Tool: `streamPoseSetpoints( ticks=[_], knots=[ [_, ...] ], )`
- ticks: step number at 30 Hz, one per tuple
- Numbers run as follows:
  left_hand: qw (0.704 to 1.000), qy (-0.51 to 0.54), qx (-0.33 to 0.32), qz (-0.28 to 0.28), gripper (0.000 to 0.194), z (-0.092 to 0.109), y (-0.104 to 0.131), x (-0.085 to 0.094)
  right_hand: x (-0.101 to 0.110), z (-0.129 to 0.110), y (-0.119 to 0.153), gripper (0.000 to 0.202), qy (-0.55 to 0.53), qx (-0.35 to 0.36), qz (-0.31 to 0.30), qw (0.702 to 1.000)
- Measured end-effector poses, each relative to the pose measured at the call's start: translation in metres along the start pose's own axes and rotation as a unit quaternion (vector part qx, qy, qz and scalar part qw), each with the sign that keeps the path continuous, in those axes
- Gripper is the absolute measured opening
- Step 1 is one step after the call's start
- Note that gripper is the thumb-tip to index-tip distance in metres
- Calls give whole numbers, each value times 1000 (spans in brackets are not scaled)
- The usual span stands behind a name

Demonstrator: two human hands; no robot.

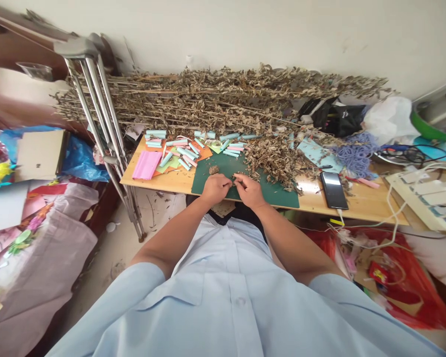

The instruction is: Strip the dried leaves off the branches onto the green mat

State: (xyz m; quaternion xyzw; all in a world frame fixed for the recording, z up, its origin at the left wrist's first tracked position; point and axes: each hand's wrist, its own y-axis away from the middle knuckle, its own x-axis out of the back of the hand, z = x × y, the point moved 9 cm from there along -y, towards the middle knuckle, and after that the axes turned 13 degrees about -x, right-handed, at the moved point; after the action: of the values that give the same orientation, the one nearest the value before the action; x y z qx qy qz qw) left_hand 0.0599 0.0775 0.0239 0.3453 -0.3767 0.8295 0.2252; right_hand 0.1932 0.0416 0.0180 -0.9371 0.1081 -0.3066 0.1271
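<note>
My left hand and my right hand are close together over the front of a green mat. Fingers and thumb of each hand are pinched together; whatever they hold is too small to name. Just behind my left hand lies a small brown clump. A heap of dry leaves covers the mat's right part. Rolled paper tubes in blue, pink and white lie at the left, near a pink paper stack.
Long dried plant stalks run along the wall. Metal crutches lean at the table's left. To the right are a phone with a cable, purple cord and a power strip. A red bag sits below.
</note>
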Motion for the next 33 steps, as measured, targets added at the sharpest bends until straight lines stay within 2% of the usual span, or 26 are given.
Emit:
streamPoseSetpoints(
  ticks=[9,15,18,21,24,28,33],
  knots=[
    [1000,8,0,9,20,-2,0,-1,6,1,0,30,2,-5,28,1000],
    [999,23,-5,48,26,11,14,19,9,0,2,28,-4,-3,33,999],
    [999,-2,-26,23,27,27,34,24,8,0,3,29,-9,-13,27,1000],
    [998,-35,-51,-27,29,42,55,18,9,1,2,29,-1,-23,29,999],
    [995,-51,-61,-56,30,48,69,12,13,2,3,29,11,-26,51,998],
    [997,-44,-32,-46,32,40,70,14,16,3,7,30,27,-27,59,998],
    [1000,-24,3,-4,26,18,50,22,13,-2,14,29,79,-12,32,996]
  ],
)
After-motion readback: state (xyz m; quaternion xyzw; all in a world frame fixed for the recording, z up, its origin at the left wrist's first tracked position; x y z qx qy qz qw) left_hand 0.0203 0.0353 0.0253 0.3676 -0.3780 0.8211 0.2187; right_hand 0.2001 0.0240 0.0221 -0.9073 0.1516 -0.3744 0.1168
